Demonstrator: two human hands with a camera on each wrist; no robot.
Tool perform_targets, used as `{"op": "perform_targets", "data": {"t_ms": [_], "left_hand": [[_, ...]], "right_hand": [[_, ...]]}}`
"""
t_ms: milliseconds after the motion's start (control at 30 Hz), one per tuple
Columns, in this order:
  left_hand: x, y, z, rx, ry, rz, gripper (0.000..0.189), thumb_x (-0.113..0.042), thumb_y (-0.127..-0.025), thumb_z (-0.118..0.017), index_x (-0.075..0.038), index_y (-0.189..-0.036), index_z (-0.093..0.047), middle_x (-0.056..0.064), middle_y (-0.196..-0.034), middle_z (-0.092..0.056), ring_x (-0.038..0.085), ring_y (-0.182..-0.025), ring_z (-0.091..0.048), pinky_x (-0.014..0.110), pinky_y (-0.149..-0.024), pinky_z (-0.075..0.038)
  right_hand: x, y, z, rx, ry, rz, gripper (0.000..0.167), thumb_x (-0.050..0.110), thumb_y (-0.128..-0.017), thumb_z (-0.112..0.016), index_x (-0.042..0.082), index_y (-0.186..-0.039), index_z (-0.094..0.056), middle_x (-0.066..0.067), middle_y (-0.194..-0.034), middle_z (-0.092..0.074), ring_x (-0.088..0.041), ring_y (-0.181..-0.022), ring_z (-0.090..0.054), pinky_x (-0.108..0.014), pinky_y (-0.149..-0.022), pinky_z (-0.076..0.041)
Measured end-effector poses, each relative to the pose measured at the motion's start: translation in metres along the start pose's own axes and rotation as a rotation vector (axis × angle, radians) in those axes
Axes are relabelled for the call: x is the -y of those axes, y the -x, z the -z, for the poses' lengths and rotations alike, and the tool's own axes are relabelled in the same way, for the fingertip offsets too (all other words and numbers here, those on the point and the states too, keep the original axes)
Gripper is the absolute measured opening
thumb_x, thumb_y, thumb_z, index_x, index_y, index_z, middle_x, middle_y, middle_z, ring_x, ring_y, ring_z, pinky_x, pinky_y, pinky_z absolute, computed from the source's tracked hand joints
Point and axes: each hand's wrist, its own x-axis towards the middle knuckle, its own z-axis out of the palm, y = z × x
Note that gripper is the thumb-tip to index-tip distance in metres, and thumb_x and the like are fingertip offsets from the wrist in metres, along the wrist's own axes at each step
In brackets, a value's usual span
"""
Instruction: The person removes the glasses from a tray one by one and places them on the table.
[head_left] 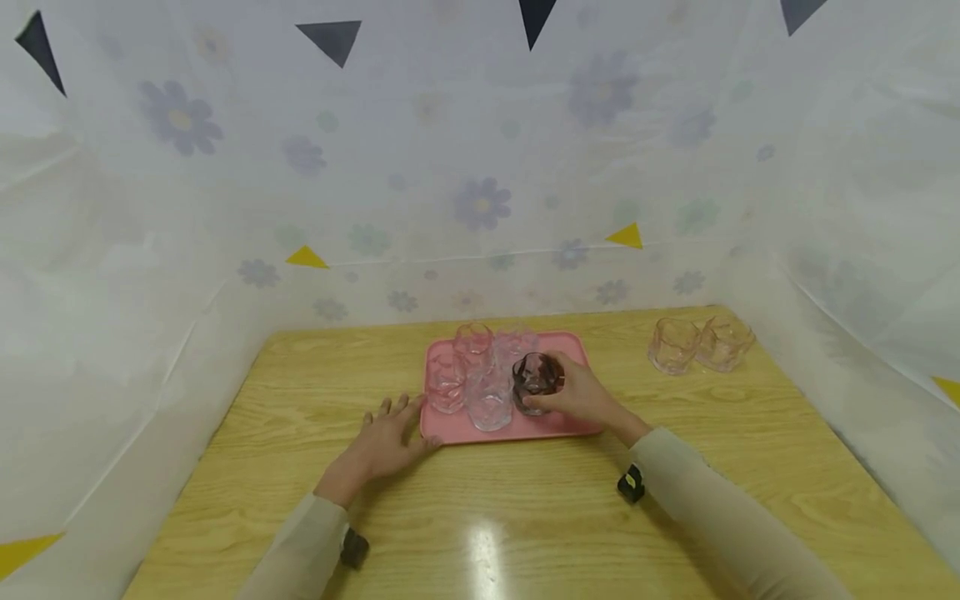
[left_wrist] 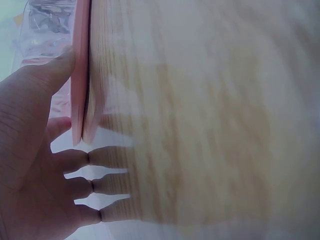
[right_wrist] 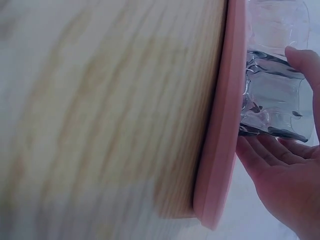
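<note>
A pink tray [head_left: 555, 427] lies on the wooden table, bearing several faceted glasses. My right hand [head_left: 581, 396] grips a dark-tinted glass [head_left: 534, 379] at the tray's right side, thumb on the near side and fingers round the far side. In the right wrist view this dark glass [right_wrist: 275, 95] stands upright, close over the tray. My left hand [head_left: 386, 442] is spread at the tray's left edge, its thumb [left_wrist: 62, 67] against the front rim. To the left of the dark glass stands a clear glass [head_left: 489, 404], beside a pinkish glass [head_left: 447, 387].
Farther back on the tray are another pinkish glass [head_left: 474, 340] and a clear glass [head_left: 517, 340]. Two amber-tinted glasses, one on the left [head_left: 673, 346] and one beside it [head_left: 725, 343], stand at the table's back right. White curtains enclose the table's back and sides.
</note>
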Motion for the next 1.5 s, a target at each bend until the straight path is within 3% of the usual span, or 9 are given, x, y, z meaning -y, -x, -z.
{"op": "perform_targets", "data": {"t_ms": [533, 1033, 1367, 1500], "left_hand": [[-0.001, 0.000, 0.001, 0.002, -0.004, -0.001, 0.085, -0.062, -0.102, -0.057, -0.016, -0.168, -0.031, 0.027, -0.170, -0.026, 0.059, -0.156, -0.019, 0.080, -0.123, -0.011], [-0.002, 0.002, 0.002, 0.009, -0.006, 0.002, 0.085, -0.062, -0.101, -0.058, -0.016, -0.167, -0.031, 0.028, -0.170, -0.027, 0.059, -0.156, -0.019, 0.080, -0.123, -0.011], [-0.003, 0.003, 0.004, 0.016, 0.003, 0.005, 0.085, -0.061, -0.102, -0.058, -0.014, -0.167, -0.031, 0.028, -0.171, -0.025, 0.060, -0.156, -0.018, 0.080, -0.123, -0.010], [-0.004, 0.003, 0.004, 0.014, 0.001, 0.002, 0.085, -0.061, -0.102, -0.058, -0.014, -0.167, -0.031, 0.028, -0.171, -0.026, 0.060, -0.156, -0.018, 0.080, -0.123, -0.010]], "right_hand": [[0.003, 0.006, 0.017, -0.076, 0.032, 0.012, 0.089, 0.040, -0.083, -0.091, 0.007, -0.151, -0.046, -0.023, -0.132, -0.068, -0.037, -0.117, -0.070, -0.054, -0.097, -0.060], [-0.014, 0.011, 0.050, -0.142, 0.072, -0.104, 0.104, 0.052, -0.085, -0.086, 0.006, -0.163, -0.033, -0.026, -0.153, -0.053, -0.043, -0.134, -0.059, -0.060, -0.104, -0.055], [-0.032, 0.017, 0.070, -0.180, 0.059, -0.144, 0.108, 0.053, -0.086, -0.085, 0.001, -0.163, -0.030, -0.028, -0.156, -0.048, -0.045, -0.140, -0.052, -0.065, -0.112, -0.047], [-0.042, 0.017, 0.079, -0.205, 0.079, -0.142, 0.106, 0.048, -0.086, -0.086, -0.003, -0.162, -0.031, -0.031, -0.153, -0.050, -0.048, -0.139, -0.053, -0.069, -0.125, -0.026]]}}
